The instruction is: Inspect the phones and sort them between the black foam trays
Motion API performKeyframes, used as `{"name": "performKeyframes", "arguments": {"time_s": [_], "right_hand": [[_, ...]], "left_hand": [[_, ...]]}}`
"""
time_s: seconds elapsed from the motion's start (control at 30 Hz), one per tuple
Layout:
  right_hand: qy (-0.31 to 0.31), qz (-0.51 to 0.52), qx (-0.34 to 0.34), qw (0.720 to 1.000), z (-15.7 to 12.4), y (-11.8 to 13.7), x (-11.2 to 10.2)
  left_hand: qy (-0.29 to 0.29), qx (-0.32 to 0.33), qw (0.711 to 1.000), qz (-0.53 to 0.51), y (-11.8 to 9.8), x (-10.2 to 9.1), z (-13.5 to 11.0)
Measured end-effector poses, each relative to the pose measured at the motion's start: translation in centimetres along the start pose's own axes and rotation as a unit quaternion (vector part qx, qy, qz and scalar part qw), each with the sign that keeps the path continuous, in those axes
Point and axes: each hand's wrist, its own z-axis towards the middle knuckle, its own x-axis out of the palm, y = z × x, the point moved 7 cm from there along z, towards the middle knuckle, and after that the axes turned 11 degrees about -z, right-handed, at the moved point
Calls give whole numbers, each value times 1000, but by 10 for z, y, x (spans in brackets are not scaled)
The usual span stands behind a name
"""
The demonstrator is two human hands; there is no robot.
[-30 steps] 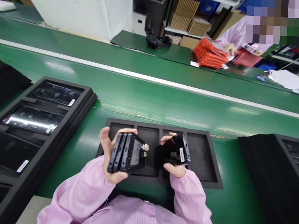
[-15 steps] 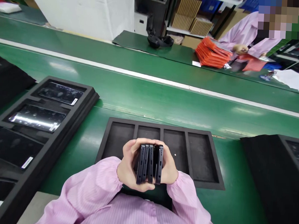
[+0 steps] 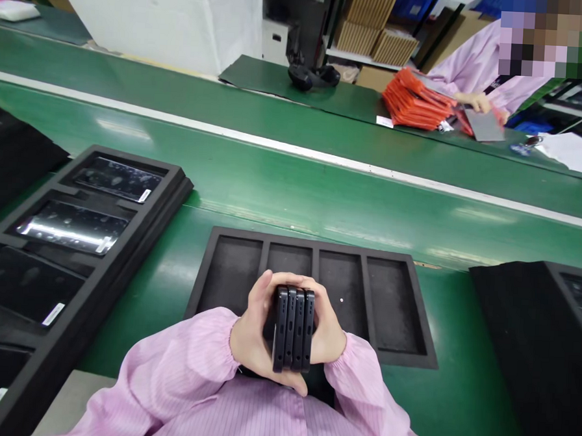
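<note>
Several black smartphones (image 3: 293, 331) stand side by side on edge as one tight stack, their port ends facing me. My left hand (image 3: 254, 333) is closed around the stack from the left, its thumb under the near end. From the right, my right hand (image 3: 327, 327) presses against the outer phone, with its fingers curled over the far side. Behind and below the hands lies a black foam tray (image 3: 388, 307) with several bare compartments. Parts of both hands' fingers are hidden behind the phones.
To the left, a stacked foam tray (image 3: 146, 236) holds several screen-up phones with white labels. More black foam trays (image 3: 513, 340) stand at the right. Across the green bench (image 3: 322, 188), a co-worker's hand (image 3: 475, 102) is beside orange pouches (image 3: 414, 101). A black headset (image 3: 312, 77) lies there too.
The gap before the rightmost phone has closed, and the phones now sit flush together in my hands. Across the bench, the co-worker's hands have shifted with a grey flat piece.
</note>
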Motion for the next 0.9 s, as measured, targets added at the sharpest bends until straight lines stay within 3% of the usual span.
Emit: {"name": "performKeyframes", "arguments": {"time_s": [0.5,0.9], "right_hand": [[-2,8,-6,1000,2,2,-2],[5,-7,-22,1000,4,6,-2]], "left_hand": [[-64,29,997,-28,-3,-4,-4],[-57,-8,998,-6,1,-5,-6]]}}
